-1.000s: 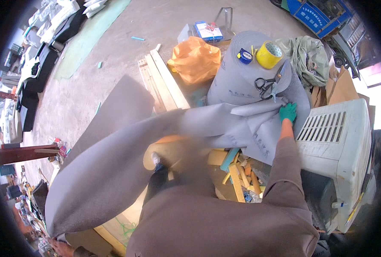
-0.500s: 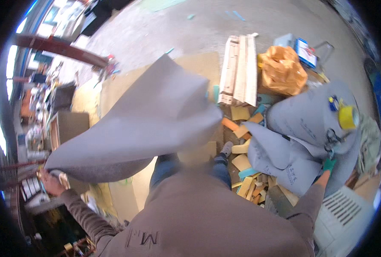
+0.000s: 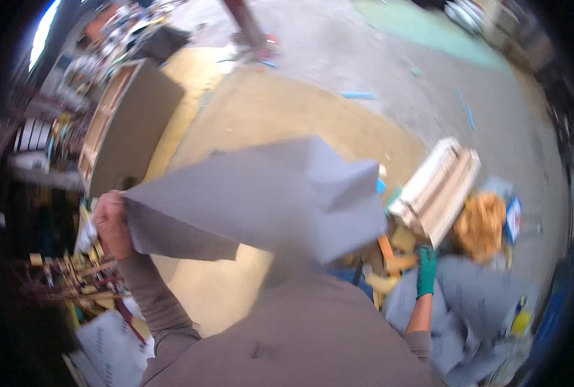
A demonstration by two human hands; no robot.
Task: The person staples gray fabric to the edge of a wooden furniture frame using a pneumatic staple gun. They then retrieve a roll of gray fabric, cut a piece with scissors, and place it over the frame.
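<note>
A large grey sheet [image 3: 254, 187] hangs spread out in front of my body. Its left corner is gripped in my bare left hand [image 3: 111, 216], with the fingers closed round the edge. The far right part of the sheet is creased and folded up, and its near edge droops. My right hand [image 3: 427, 272], in a green glove, is held out to the right, apart from this sheet. Below it lies a grey roll of sheet material [image 3: 474, 303]. Motion smears the gloved fingers, so their pose and anything in them cannot be made out.
White-faced wooden boards [image 3: 436, 187] lie stacked at the right, next to an orange bag [image 3: 481, 226]. Yellow and orange offcuts [image 3: 396, 261] are scattered near my feet. A wooden box-like cabinet [image 3: 138, 116] stands at the left. A tan board [image 3: 267, 109] covers the floor ahead.
The view has swung left. My left hand has lifted the sheet's corner higher and still grips it. My right hand has moved from the roll's far side toward the boards.
</note>
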